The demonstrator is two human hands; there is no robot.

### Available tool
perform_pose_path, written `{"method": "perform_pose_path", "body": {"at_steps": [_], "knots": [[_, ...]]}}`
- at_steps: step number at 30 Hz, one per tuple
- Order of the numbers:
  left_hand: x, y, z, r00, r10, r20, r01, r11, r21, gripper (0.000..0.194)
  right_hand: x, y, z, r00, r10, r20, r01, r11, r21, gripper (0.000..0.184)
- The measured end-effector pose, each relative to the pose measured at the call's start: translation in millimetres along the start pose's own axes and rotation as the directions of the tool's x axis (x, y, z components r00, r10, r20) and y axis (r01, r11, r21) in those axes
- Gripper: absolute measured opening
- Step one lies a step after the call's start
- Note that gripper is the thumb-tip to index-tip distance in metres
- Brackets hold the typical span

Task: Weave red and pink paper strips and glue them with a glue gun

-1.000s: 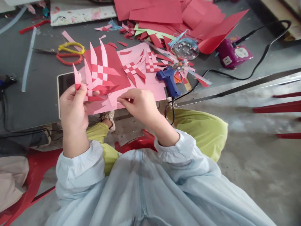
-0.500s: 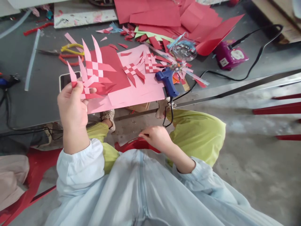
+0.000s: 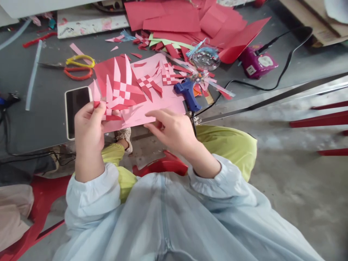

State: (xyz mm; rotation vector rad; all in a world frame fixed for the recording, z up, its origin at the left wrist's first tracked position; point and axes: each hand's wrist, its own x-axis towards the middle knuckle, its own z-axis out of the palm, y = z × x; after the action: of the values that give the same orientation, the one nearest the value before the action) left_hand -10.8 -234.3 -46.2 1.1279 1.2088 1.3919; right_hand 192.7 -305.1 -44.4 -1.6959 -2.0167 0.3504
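Observation:
My left hand [image 3: 91, 121] pinches a woven paper piece [image 3: 121, 91] of red and pink strips, its checkered middle facing me and its pointed ends sticking up and to the right. Above my lap, near the table's front edge, my right hand [image 3: 174, 130] holds nothing, with thumb and index finger apart. Beneath the woven piece lie pink paper [image 3: 163, 99] and a dark red sheet [image 3: 102, 70]. Two smaller checkered pieces, one in the middle [image 3: 147, 82] and one farther right [image 3: 167, 74], rest on the pink paper.
A blue glue gun [image 3: 189, 95] lies at the paper's right edge, its cord hanging down. Scissors [image 3: 78, 67] and a phone [image 3: 78, 108] are on the left. Red paper sheets [image 3: 174, 20] are piled behind, with a purple box [image 3: 257, 63] to the right.
My right hand has risen from my lap toward the table, its fingers opening. My left hand has shifted slightly right and down with the woven piece.

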Motion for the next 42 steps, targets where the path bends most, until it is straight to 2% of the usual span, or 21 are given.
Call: {"method": "perform_pose_path", "body": {"at_steps": [2, 4, 7, 13, 18, 20, 25, 28, 34, 39, 42], "knots": [[-5, 2, 2.3, 0.999, -0.020, 0.045, 0.022, 0.999, -0.030, 0.027, 14, -1, 3, 0.984, -0.067, -0.165, 0.073, 0.997, 0.032, 0.029], [-8, 3, 2.9, 0.995, -0.051, 0.090, 0.056, 0.997, -0.053, 0.028, 25, 0, 9, 0.930, -0.157, -0.333, 0.173, 0.985, 0.018, 0.030], [-11, 4, 1.4, 0.984, -0.088, 0.153, 0.099, 0.993, -0.067, 0.028, 35, 4, 19, 0.854, -0.252, -0.455, 0.282, 0.959, -0.003, 0.031], [-15, 4, -0.9, 0.970, -0.097, 0.222, 0.119, 0.989, -0.092, 0.023, 36, 5, 20, 0.824, -0.303, -0.479, 0.325, 0.945, -0.039, 0.035], [-20, 10, 1.4, 0.961, -0.110, 0.254, 0.147, 0.980, -0.132, 0.010, 35, 5, 15, 0.786, -0.391, -0.478, 0.367, 0.918, -0.148, 0.041], [-22, 12, 2.2, 0.961, -0.121, 0.250, 0.159, 0.977, -0.139, 0.008, 34, 3, 13, 0.808, -0.405, -0.429, 0.355, 0.915, -0.195, 0.041], [-20, 11, 1.8, 0.960, -0.123, 0.251, 0.161, 0.978, -0.136, 0.007, 34, -5, 4, 0.917, -0.311, -0.251, 0.256, 0.939, -0.230, 0.037], [-18, 8, 1.4, 0.964, -0.139, 0.226, 0.170, 0.978, -0.119, 0.012, 33, -5, -2, 0.941, -0.244, -0.233, 0.202, 0.961, -0.191, 0.029], [-16, 8, 0.6, 0.967, -0.142, 0.210, 0.170, 0.978, -0.122, 0.017, 23, 10, -13, 0.931, -0.122, -0.343, 0.112, 0.993, -0.049, 0.026], [-14, 9, -0.7, 0.970, -0.143, 0.195, 0.170, 0.976, -0.133, 0.018, 12, 21, -14, 0.899, -0.196, -0.391, 0.209, 0.978, -0.009, 0.029], [-13, 8, 0.1, 0.971, -0.136, 0.197, 0.162, 0.979, -0.123, 0.021, 3, 24, -10, 0.914, -0.199, -0.352, 0.210, 0.978, -0.009, 0.029]]}}
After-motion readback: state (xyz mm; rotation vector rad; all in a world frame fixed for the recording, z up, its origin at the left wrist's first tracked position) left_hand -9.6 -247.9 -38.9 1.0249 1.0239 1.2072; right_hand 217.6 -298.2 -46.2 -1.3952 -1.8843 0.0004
